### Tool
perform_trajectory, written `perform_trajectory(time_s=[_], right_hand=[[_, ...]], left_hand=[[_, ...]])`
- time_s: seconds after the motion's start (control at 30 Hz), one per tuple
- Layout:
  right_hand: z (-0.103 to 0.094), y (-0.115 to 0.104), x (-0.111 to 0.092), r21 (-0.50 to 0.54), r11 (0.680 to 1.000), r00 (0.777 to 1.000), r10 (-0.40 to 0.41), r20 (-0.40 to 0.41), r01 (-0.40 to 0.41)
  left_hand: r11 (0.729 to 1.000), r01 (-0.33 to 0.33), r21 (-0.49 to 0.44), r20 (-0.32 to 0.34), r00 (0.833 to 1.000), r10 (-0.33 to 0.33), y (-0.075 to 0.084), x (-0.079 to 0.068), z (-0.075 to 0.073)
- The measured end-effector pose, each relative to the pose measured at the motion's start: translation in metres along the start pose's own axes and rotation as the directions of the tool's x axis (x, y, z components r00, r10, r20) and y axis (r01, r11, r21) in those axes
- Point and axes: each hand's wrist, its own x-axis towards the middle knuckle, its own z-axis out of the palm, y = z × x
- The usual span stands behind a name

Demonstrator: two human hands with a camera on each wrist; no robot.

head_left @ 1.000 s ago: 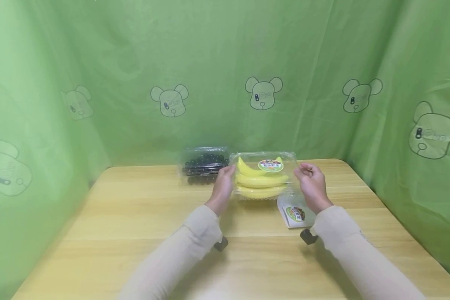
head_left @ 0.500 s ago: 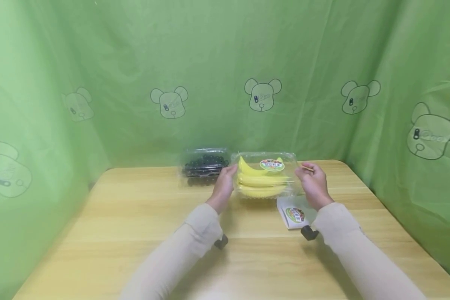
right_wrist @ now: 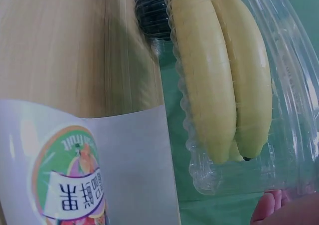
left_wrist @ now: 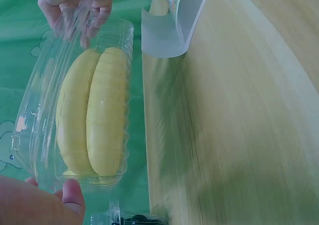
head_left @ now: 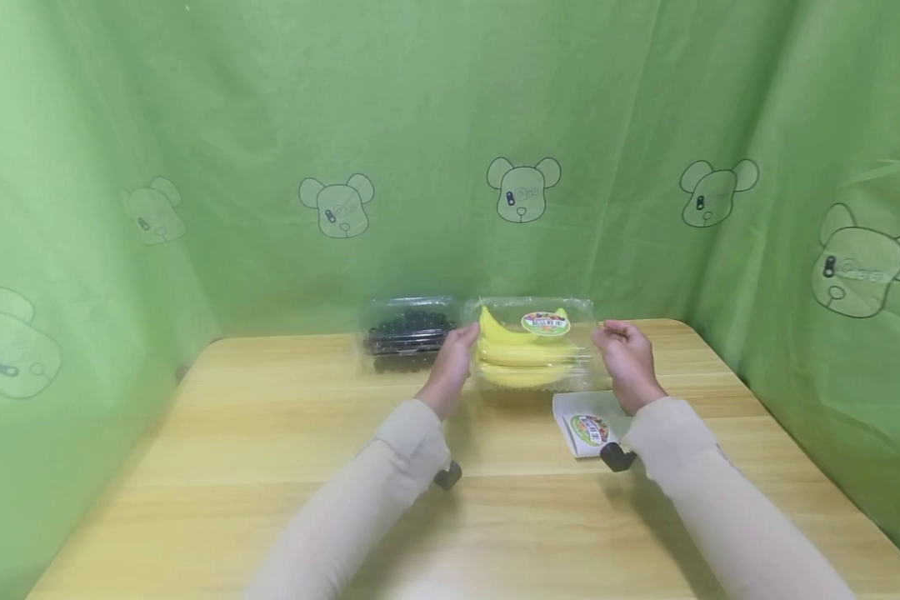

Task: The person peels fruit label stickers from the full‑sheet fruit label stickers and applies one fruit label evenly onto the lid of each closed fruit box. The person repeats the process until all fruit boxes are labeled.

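A clear plastic clamshell box [head_left: 587, 350] holds several yellow bananas [head_left: 527, 355] and has an oval fruit sticker [head_left: 546, 324] on its lid. Held above the table, it sits between both hands. My left hand [head_left: 448, 371] grips its left end, thumb on the near side in the left wrist view. At the opposite end, my right hand [head_left: 630, 367] pinches the box's edge. Below the right hand lies a white, curled sheet [right_wrist: 132, 160] bearing a matching sticker [right_wrist: 70, 177]. In the head view the right wrist partly hides that sheet.
A second clear box of dark round fruit [head_left: 411, 332], like grapes, stands at the table's back edge, left of the banana box. The wooden table [head_left: 270, 450] is enclosed by green curtains [head_left: 420, 100] at the back and sides. A black wrist-camera mount [head_left: 617, 457] hangs under each sleeve.
The banana box has risen slightly, its sticker shifting a little up and right. Both hands keep their grip on its ends. The sheet and the dark fruit box stay in place.
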Motion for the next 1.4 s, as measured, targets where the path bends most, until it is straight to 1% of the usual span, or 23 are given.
perform_trajectory(time_s=[0.17,0.27,0.53,0.63,0.77,0.87,1.0,1.2,1.4], right_hand=[[0.0,-0.002,0.002,-0.014,1.0,1.0,0.019,0.011,-0.019],[0.0,-0.003,0.003,-0.018,1.0,1.0,0.024,0.015,-0.024],[0.003,-0.002,0.009,-0.027,1.0,1.0,0.007,0.011,-0.006],[0.004,-0.001,0.011,-0.031,1.0,1.0,0.002,0.008,-0.002],[0.004,0.001,0.012,-0.048,0.999,1.0,0.006,0.009,-0.006],[0.003,0.003,0.013,-0.064,0.998,1.0,0.012,0.009,-0.011],[0.003,0.007,0.015,-0.072,0.997,1.0,0.013,0.002,-0.013],[0.005,0.011,0.016,-0.078,0.997,1.0,0.019,0.007,-0.018],[0.006,0.013,0.017,-0.065,0.998,0.999,0.023,0.026,-0.021]], left_hand=[[0.999,0.036,-0.016,0.008,0.999,-0.036,0.001,0.004,-0.002],[0.999,0.044,-0.026,0.011,0.999,-0.043,0.001,0.006,-0.003],[0.998,0.043,-0.055,-0.012,0.999,-0.044,-0.001,0.012,-0.005],[0.997,0.046,-0.066,-0.01,0.999,-0.047,-0.002,0.013,-0.005],[0.996,0.047,-0.08,0.026,0.999,-0.045,-0.002,0.013,-0.005],[0.996,0.049,-0.074,0.063,0.997,-0.045,-0.002,0.012,-0.005],[0.996,0.058,-0.064,0.09,0.995,-0.052,-0.002,0.012,-0.005],[0.996,0.059,-0.071,0.096,0.994,-0.052,-0.002,0.014,-0.005],[0.997,0.032,-0.07,0.095,0.995,-0.025,-0.005,0.018,-0.005]])
